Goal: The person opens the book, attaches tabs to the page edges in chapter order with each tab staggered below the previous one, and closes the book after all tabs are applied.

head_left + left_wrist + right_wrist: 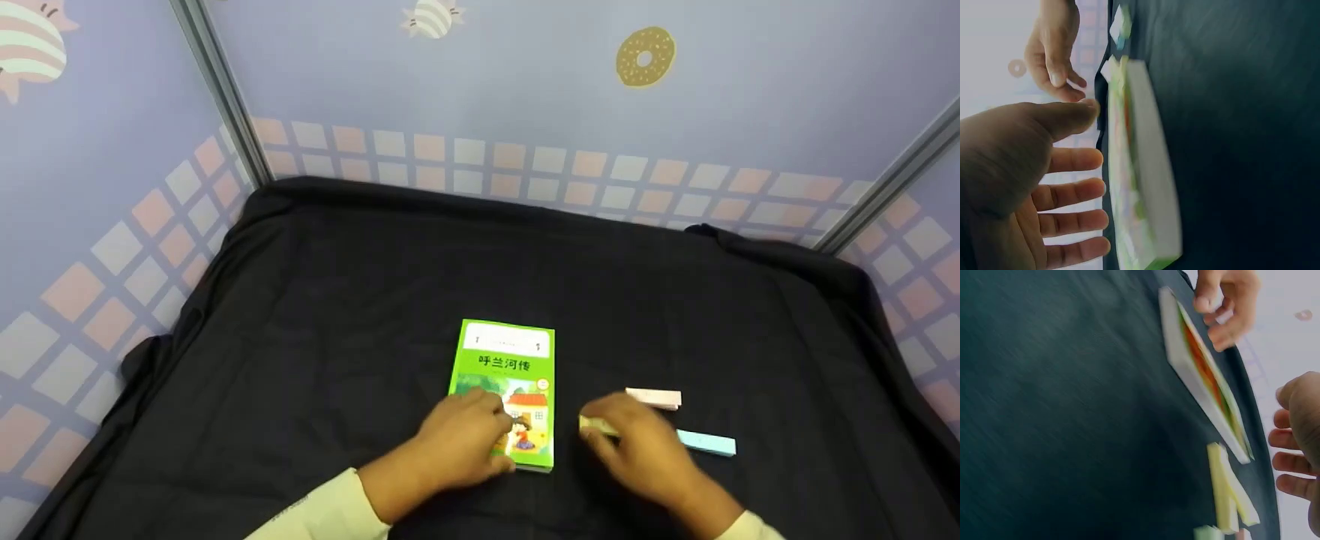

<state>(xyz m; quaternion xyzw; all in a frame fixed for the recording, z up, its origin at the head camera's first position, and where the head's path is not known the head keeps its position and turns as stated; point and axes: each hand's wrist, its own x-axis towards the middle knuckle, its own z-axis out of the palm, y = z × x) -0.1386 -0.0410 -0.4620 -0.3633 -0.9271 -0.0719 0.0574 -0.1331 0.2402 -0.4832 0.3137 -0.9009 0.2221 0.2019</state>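
Note:
A green book [506, 364] with a picture cover lies flat on the black cloth. Over its lower left part is my left hand [461, 439]; in the left wrist view its fingers are extended above the cover. To the right of the book, my right hand [645, 442] is over a narrow pale yellow strip-shaped piece [600, 426], partly hiding it. The right wrist view shows this yellow piece [1221, 489] as two thick strips spread in a V, with my right hand [1309, 427] apart from it, fingers loosely bent.
A pale pink strip [656, 396] and a light blue strip [707, 442] lie on the cloth beyond and to the right of my right hand. Black cloth [337, 300] covers the table. Patterned lilac wall panels [525, 75] stand along the back and sides.

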